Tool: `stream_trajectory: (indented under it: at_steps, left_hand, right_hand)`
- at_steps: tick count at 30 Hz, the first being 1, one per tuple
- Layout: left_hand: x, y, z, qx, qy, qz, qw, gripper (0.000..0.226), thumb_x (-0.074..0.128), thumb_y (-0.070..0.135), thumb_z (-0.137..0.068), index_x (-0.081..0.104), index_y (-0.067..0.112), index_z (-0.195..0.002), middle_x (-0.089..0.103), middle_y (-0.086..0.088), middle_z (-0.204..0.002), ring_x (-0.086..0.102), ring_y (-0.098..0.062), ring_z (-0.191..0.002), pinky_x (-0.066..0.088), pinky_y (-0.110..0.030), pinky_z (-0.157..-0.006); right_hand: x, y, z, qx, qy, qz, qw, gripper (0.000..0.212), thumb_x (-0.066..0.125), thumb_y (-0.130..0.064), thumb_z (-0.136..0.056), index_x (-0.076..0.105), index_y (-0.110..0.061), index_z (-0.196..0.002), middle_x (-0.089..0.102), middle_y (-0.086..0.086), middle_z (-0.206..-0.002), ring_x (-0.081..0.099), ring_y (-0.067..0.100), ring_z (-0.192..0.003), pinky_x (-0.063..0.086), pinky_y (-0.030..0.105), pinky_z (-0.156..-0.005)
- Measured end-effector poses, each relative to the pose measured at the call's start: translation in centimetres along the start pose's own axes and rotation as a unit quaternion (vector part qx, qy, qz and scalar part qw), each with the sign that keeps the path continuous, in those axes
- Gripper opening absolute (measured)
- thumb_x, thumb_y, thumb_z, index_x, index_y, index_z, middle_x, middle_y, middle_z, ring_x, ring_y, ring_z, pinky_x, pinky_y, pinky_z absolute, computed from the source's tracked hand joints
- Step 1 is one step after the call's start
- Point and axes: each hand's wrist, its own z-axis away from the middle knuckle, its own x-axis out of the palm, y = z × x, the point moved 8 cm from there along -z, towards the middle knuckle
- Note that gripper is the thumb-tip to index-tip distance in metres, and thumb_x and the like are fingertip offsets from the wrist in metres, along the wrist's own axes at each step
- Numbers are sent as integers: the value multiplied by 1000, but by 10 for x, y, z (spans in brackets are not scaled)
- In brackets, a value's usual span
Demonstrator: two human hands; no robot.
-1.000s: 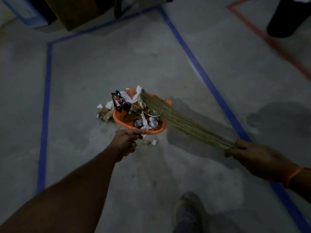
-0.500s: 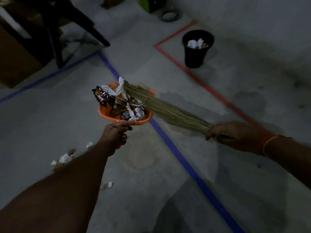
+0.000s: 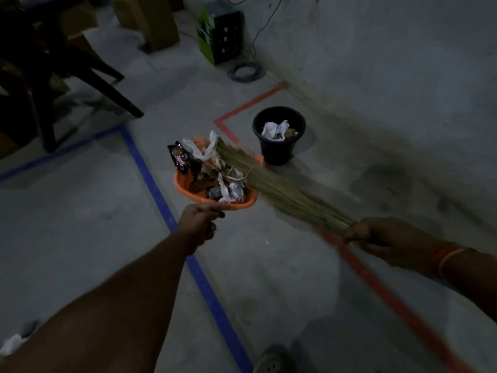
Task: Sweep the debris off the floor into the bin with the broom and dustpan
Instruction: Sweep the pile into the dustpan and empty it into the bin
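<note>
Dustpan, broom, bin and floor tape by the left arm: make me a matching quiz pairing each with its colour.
Things:
1. dustpan
2. broom
3. bin
4. floor tape

Colours:
A. black
B. blue
C. orange
D. straw tan

Pairs: 1-C, 2-D, 3-A, 4-B

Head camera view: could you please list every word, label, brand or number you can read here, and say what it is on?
None can be read.
Dark glossy snack wrapper in the orange plastic dustpan: printing shows, too blurred to read.
Green and black box by the wall: no legible marking.
Black round bin: no label visible.
</note>
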Motion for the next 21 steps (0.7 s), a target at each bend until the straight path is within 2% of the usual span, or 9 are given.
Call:
stream_trajectory:
  at_steps: [2, 5, 7, 9, 12, 14, 17, 21]
  left_hand:
    - [27, 15, -28, -5, 3, 5, 1000, 38, 43, -10, -96, 78, 4, -103, 66, -17, -91, 35, -16, -45, 27, -24, -44]
    - [61, 41, -68, -1, 14, -6, 1000, 43, 42, -14, -93, 79, 7, -95, 66, -18, -89, 33, -18, -48, 26, -25, -45]
    - [82, 57, -99, 0, 15, -16, 1000, 45, 42, -15, -92, 80, 9, -92, 66, -18, -90, 32, -18, -47, 26, -25, -47]
    - [103, 73, -134, -5, 20, -35, 999, 44, 42, -15, -92, 80, 7, -94, 66, -19, -91, 33, -18, -44, 27, -24, -45]
    - [134, 97, -185, -16, 41, -67, 997, 39, 44, -13, -91, 78, 3, -99, 67, -20, -90, 37, -18, -42, 29, -21, -41]
    - [156, 114, -219, -21, 57, -89, 994, 37, 46, -12, -90, 78, 6, -96, 67, -19, -88, 40, -18, -43, 30, -21, -41]
    - [183, 131, -268, -33, 82, -124, 988, 35, 49, -8, -91, 78, 11, -95, 70, -18, -92, 45, -19, -47, 34, -23, -39]
    - [213, 142, -323, -57, 99, -169, 979, 33, 51, -6, -90, 80, 11, -96, 72, -22, -95, 50, -23, -52, 37, -26, -41]
  right_hand:
    - [-17, 31, -20, 12, -16, 3, 1000, 35, 63, -18, -92, 62, -51, -104, 56, -36, -101, 53, -16, -94, 35, 0, -76]
    - [-41, 68, -47, 14, -28, -3, 999, 26, 59, -25, -95, 62, -50, -103, 54, -32, -97, 54, -12, -92, 35, 1, -70]
    - [-54, 99, -67, 21, -30, -11, 999, 26, 58, -28, -95, 61, -53, -103, 56, -31, -100, 56, -8, -90, 39, 7, -74]
    - [-66, 139, -90, 29, -34, -7, 999, 28, 56, -31, -95, 58, -58, -101, 58, -29, -104, 56, -4, -91, 45, 20, -81]
    - [-84, 200, -133, 31, -34, 15, 999, 30, 57, -32, -94, 54, -62, -98, 62, -23, -108, 56, -3, -91, 41, 17, -79]
    - [-103, 232, -164, 27, -32, 25, 999, 28, 58, -31, -94, 57, -58, -101, 63, -19, -110, 57, 0, -92, 42, 19, -80]
    - [-119, 273, -207, 28, -46, 2, 999, 26, 60, -26, -93, 61, -51, -101, 67, -10, -109, 60, 9, -92, 47, 30, -84]
    - [-133, 323, -249, 23, -59, 11, 998, 31, 48, -41, -86, 48, -71, -93, 67, -8, -106, 61, 13, -92, 50, 36, -86]
